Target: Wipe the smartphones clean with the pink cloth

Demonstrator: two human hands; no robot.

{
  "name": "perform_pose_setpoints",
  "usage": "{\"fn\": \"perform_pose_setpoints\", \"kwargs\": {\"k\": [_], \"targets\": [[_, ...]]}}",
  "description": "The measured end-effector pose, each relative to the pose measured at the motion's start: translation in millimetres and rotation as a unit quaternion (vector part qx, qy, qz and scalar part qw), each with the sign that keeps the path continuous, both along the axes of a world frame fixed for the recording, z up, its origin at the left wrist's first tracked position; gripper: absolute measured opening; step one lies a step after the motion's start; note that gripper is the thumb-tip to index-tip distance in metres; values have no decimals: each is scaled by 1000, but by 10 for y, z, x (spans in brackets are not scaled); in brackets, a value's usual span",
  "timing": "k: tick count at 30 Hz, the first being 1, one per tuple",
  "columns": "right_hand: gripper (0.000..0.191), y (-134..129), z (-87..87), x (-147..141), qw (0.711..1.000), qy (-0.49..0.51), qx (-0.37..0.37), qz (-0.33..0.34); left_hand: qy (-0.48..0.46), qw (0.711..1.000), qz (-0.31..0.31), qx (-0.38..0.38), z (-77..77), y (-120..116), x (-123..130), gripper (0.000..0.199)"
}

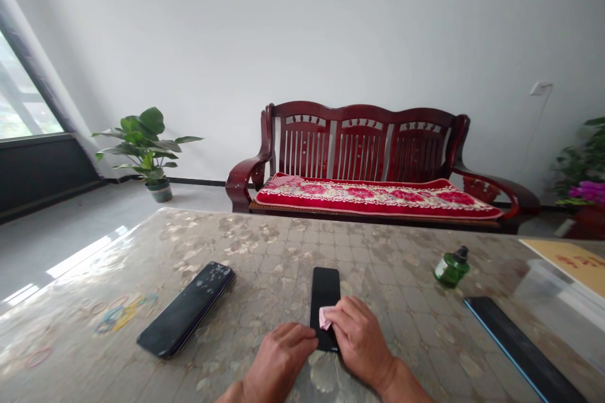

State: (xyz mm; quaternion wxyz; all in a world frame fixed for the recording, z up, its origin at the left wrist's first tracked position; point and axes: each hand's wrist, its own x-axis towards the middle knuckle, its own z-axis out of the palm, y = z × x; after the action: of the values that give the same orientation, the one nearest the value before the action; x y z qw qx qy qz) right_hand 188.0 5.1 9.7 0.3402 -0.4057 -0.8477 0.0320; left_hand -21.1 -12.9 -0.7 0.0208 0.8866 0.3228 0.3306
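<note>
A black smartphone [325, 286] lies flat on the table in front of me, its dark screen facing up. My right hand [358, 337] pinches a small pale pink cloth [324, 317] against the lower half of the screen. At the phone's lower left edge, the fingers of my left hand [283, 356] are held together, their tips gripping its side. Part of the phone's lower right is hidden behind my right hand.
To the left lies a stack of phones [186, 312], the top screen marked with pale spots, beside colourful rubber bands [116, 316]. On the right are a green pump bottle [452, 268], a blue-edged phone [520, 346] and a tan folder [571, 264]. A wooden bench [359, 145] stands beyond the table.
</note>
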Motion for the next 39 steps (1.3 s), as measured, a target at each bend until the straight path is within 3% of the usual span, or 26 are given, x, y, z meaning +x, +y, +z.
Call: {"fn": "perform_pose_setpoints", "kwargs": {"k": [4, 13, 23, 39], "targets": [[21, -20, 19, 9, 1000, -22, -13, 14, -6, 1000, 0, -2, 28, 6, 22, 41], [24, 175, 13, -14, 999, 5, -24, -25, -4, 1000, 4, 12, -19, 18, -1, 35], [22, 78, 45, 4, 999, -32, 1, 16, 30, 999, 17, -13, -20, -2, -5, 26], [22, 118, 39, 13, 999, -37, -14, 0, 22, 1000, 22, -1, -6, 7, 15, 21]]}}
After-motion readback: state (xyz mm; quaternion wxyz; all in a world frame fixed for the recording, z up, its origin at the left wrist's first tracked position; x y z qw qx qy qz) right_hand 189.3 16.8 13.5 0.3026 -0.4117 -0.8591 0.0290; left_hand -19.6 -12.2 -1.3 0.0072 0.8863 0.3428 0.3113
